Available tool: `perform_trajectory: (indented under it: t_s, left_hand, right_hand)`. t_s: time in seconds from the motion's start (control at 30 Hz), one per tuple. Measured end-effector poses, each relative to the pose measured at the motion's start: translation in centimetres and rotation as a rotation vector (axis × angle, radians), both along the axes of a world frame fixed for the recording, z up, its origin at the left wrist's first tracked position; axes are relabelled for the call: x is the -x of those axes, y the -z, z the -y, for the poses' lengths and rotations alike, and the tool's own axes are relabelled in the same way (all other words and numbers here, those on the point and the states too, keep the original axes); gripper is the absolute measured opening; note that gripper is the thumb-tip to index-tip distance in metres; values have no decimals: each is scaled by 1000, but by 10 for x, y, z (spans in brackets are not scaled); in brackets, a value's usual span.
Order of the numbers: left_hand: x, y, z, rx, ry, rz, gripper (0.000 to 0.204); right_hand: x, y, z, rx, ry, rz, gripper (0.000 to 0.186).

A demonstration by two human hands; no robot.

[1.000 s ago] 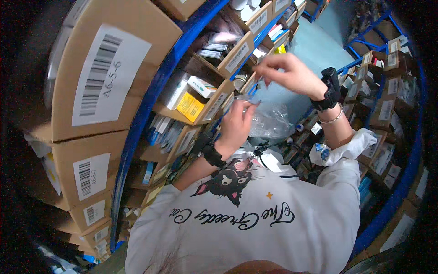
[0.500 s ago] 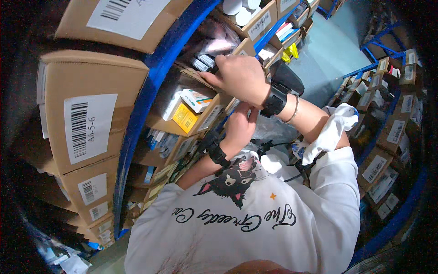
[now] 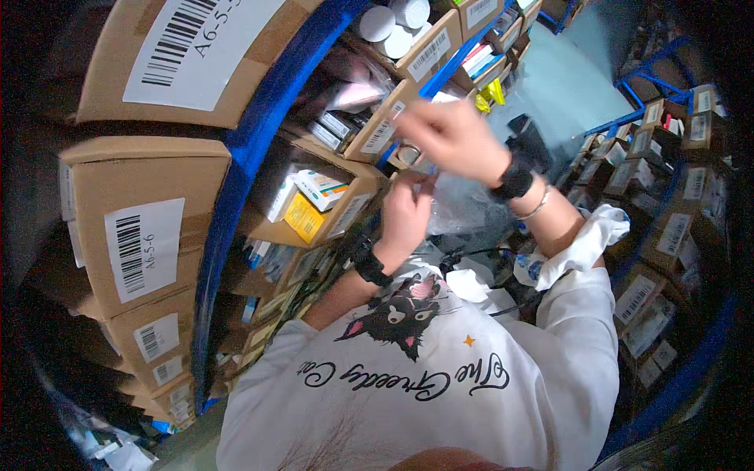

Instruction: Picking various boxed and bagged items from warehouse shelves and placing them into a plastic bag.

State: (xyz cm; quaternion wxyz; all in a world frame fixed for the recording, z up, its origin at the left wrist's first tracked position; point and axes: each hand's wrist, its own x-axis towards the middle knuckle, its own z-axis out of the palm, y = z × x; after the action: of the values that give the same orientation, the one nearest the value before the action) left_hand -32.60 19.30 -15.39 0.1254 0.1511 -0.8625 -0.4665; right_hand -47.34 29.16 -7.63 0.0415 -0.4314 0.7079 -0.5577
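Observation:
My left hand [image 3: 404, 213] is closed at the upper left edge of a clear plastic bag [image 3: 469, 206], in front of the shelf boxes. My right hand [image 3: 457, 140] hangs above the bag, beside a labelled cardboard bin [image 3: 382, 129]. Motion smears its fingers, so I cannot make out whether they hold anything. That bin contains small dark-and-white packs [image 3: 334, 125] and a pinkish plastic-wrapped pack [image 3: 357, 94]. Below it, an open cardboard bin [image 3: 351, 213] holds a white carton with an orange stripe [image 3: 320, 188] and a yellow carton [image 3: 305, 218].
Blue shelf uprights [image 3: 255, 145] run along the left, with large labelled cardboard boxes [image 3: 149, 235] beside them. White round containers [image 3: 377, 23] fill a bin at the top. Another shelf of labelled boxes [image 3: 674, 235] lines the right. Grey-green floor [image 3: 585, 78] lies between them.
My right hand has come out of the bin with the small packs and moved right and down. My left hand has shifted slightly left. The view has shifted a little.

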Motion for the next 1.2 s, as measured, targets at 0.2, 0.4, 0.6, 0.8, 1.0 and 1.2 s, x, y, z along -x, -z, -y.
perform_trajectory:
  t_s: [0.2,0.4,0.6,0.8,1.0,1.2]
  left_hand:
    - [-4,-15,0,-97,61,-158,11]
    - [-8,-25,-7,-189,112,-275,12]
    - [2,-20,-19,-266,446,-201,13]
    - [49,-5,-42,-51,411,148,17]
    - [138,19,-92,-52,315,175,20]
    - [194,25,-133,-70,369,281,23]
  right_hand:
    - [73,18,-68,-132,-338,494,44]
    - [28,14,-61,-416,-798,473,75]
    - [10,74,-48,-293,-666,1259,51]
    - [75,141,-57,-67,-386,1418,24]
    - [192,161,-125,278,-103,1346,23]
    - [243,173,-183,337,117,1434,29]
